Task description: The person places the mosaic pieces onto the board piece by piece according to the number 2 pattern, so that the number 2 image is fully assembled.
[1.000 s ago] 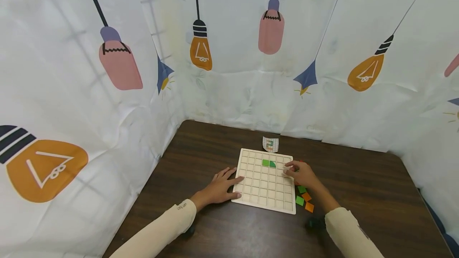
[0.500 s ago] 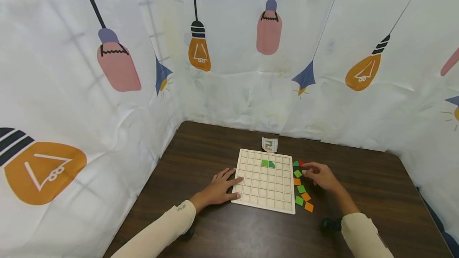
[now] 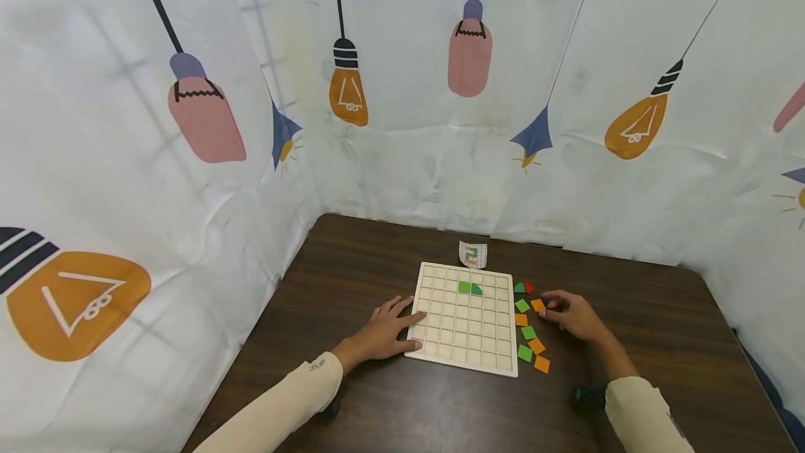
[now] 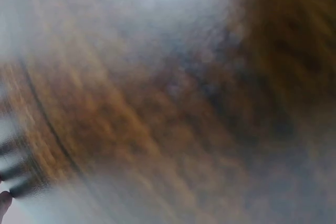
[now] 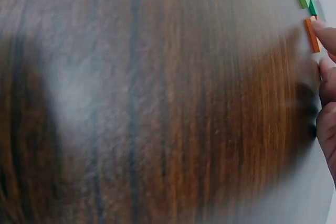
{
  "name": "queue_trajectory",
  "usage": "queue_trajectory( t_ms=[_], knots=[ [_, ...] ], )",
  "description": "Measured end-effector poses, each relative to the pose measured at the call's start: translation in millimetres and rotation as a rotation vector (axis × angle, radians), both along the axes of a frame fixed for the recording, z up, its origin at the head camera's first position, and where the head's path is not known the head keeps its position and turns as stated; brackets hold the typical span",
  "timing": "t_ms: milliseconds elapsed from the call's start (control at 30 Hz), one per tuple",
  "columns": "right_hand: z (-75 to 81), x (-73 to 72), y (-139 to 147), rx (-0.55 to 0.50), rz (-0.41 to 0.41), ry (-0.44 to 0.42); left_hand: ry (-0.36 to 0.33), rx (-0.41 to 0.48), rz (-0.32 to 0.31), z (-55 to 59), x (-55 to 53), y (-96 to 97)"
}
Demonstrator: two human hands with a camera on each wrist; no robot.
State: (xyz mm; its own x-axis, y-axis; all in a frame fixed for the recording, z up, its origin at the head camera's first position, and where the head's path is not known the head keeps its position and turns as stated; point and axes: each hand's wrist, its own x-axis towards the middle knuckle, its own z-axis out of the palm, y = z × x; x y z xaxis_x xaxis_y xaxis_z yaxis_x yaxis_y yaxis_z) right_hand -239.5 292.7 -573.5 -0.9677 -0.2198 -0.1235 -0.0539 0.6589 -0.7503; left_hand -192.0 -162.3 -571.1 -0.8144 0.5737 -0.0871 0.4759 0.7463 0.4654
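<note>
In the head view my left hand [image 3: 380, 331] lies with spread fingers on the left edge of a pale square grid board [image 3: 446, 341]. A light green square tile [image 3: 464, 286] and a dark green quarter-round tile [image 3: 476, 289] sit side by side in the board's upper cells. Right of the board, my right hand [image 3: 575, 314] pinches an orange square tile [image 3: 537, 305] between thumb and fingertips, low over the table. The right wrist view shows that same orange tile [image 5: 313, 35] at the fingertips. Only a fingertip [image 4: 5, 199] shows in the left wrist view.
Along the board's right side lie several loose tiles: a dark green one [image 3: 519, 287], a red one [image 3: 529, 287], green squares [image 3: 525, 353] and orange squares [image 3: 542, 364]. A small printed pattern card [image 3: 473, 254] stands behind the board. Patterned cloth [image 3: 402, 166] surrounds the brown table [image 3: 365, 250].
My right hand has moved right, off the board's edge and past the red tile, to the orange tile, which now shows at its fingertips. The left hand has stayed put.
</note>
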Motion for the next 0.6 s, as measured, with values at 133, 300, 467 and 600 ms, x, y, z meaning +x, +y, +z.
queue_trajectory(
  t_ms=[133,300,467,600],
  knots=[
    [-1.4,-2.0,-2.0,0.038,0.024,0.018,0.001,-0.003,-0.004,0.3,0.1,0.2],
    [-1.6,-3.7,-3.8,0.116,0.07,0.068,0.0,-0.003,-0.004,0.5,0.4,0.4],
    [-0.9,-4.4,-5.9,0.182,0.079,0.116,-0.008,-0.011,0.002,0.5,0.3,0.7],
    [-1.0,-4.0,-6.7,0.193,0.078,0.132,-0.009,-0.014,0.006,1.5,0.4,1.2]
  ],
)
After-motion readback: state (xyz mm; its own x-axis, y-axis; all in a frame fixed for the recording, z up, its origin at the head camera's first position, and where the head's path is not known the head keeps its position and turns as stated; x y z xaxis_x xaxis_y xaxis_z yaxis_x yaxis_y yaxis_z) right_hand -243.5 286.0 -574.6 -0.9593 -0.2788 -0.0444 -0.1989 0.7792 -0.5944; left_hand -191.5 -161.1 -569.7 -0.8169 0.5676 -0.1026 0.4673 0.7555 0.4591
